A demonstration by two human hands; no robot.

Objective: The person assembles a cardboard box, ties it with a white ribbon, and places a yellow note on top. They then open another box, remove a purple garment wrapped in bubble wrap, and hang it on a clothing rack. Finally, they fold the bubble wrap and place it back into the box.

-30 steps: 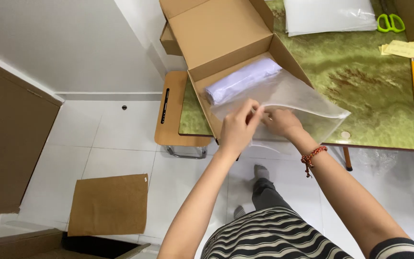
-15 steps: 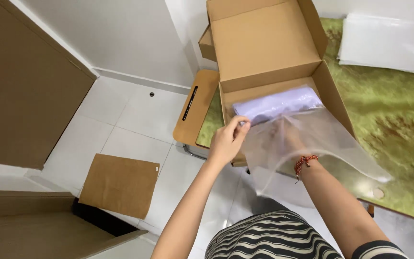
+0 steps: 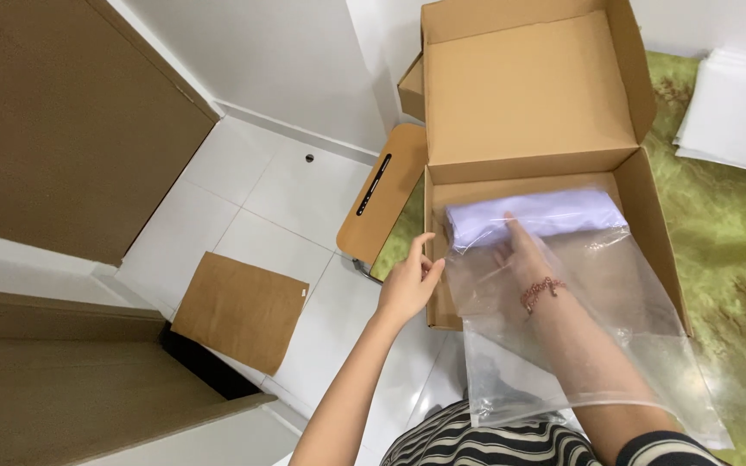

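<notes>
My right hand [image 3: 520, 255], fingers spread, reaches inside the clear bag [image 3: 580, 336] toward the folded cloth [image 3: 533, 214]; my left hand [image 3: 409, 283] apparently pinches the bag's edge at the box [image 3: 528, 103].

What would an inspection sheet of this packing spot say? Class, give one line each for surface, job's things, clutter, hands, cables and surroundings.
Surface: green mottled table, partly covered by the box.
Job's things: open cardboard box, lid upright; clear plastic bag hanging out of the box over the table edge; folded pale lilac cloth inside the bag.
Clutter: stack of white sheets at the table's far right.
Hands: left hand pinches the bag's edge at the box's left wall; right hand is inside the bag, fingers on the cloth.
Cables: nothing seen.
Surroundings: white tiled floor, flat cardboard piece on it, wooden stool beside the table, brown door.
</notes>
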